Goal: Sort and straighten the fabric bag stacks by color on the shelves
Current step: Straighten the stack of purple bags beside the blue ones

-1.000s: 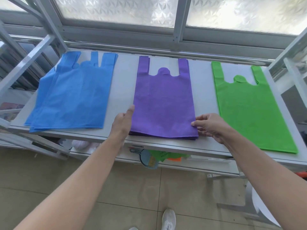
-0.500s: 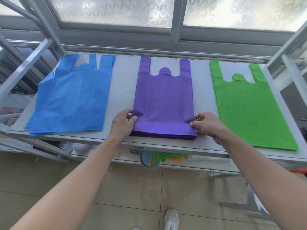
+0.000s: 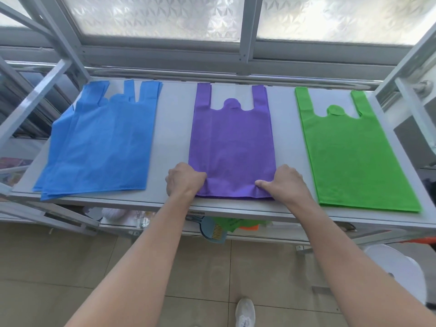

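On the middle of the top shelf (image 3: 174, 128), we have the purple stack (image 3: 232, 147) lying flat, handles pointing towards the window (image 3: 153, 17), bottom hem close to the shelf's front edge. Our left hand (image 3: 184, 181) is on the near left corner, fingers curled tight together over the fabric's edge. Our right hand (image 3: 286, 182) takes the near right corner, thumb laid flat on top of the cloth, the other fingers bunched and curled at the side. Both hands clamp on that one stack, and the fingertips themselves are tucked out of sight.

Looking outward: to the left, well apart, sits the blue stack (image 3: 101, 142), and it's untidy, its layers fanned out at the bottom corner and the handles splayed. To the right, the green stack (image 3: 354, 152) lies neat and slightly angled, its near edge at the shelf's lip. Bare grey shelf shows between all three. Nothing stands between our hands and the purple bags.

Below, on the lower shelf, we spot a blue dustpan with a brush (image 3: 212, 230), some green fabric (image 3: 233, 224) and a scrap of orange (image 3: 251, 228). Down on the tiled floor (image 3: 70, 267), a white shoe (image 3: 245, 312), and a white rounded object (image 3: 398, 270) at the right.

As for writing: a small dark label (image 3: 197, 212) on the shelf's front rail, too small to read.
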